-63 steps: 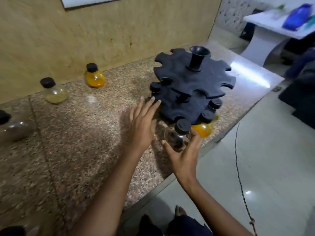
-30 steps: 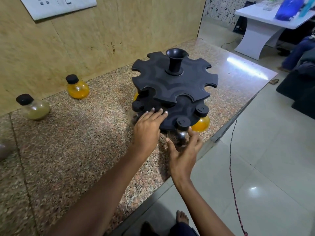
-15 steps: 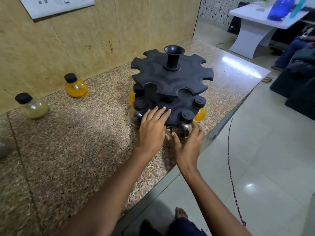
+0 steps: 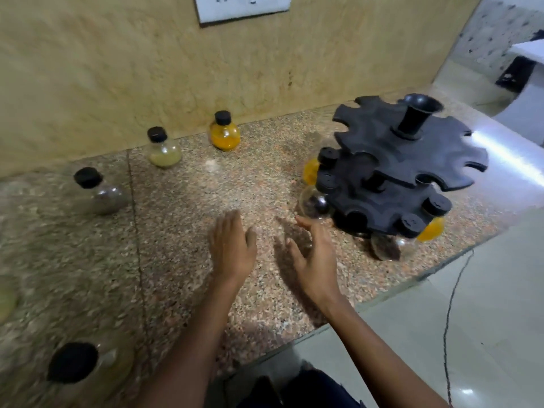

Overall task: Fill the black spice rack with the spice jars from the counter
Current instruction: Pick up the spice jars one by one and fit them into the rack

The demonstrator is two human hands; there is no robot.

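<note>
The black two-tier spice rack (image 4: 406,148) stands at the right of the granite counter (image 4: 182,219). Its lower tier holds several black-capped jars, among them a dark-filled jar (image 4: 388,245) at the front, an orange one (image 4: 431,228) beside it and a clear jar (image 4: 315,201) on the left side. Loose on the counter stand an orange jar (image 4: 224,134), a pale yellow jar (image 4: 163,148) and a dark jar (image 4: 98,191); another black-capped jar (image 4: 79,363) is blurred at lower left. My left hand (image 4: 232,245) and my right hand (image 4: 315,254) hover empty over the counter, left of the rack.
A beige wall with a white switch plate (image 4: 241,7) backs the counter. The counter's front edge runs diagonally at lower right, with tiled floor (image 4: 471,319) and a thin cable (image 4: 450,304) below. A white table (image 4: 527,54) stands at far right.
Both hands have left the rack and drawn back to the left over the counter. The dark jar that my right hand held now hangs in the rack's lower tier. The view has swung left.
</note>
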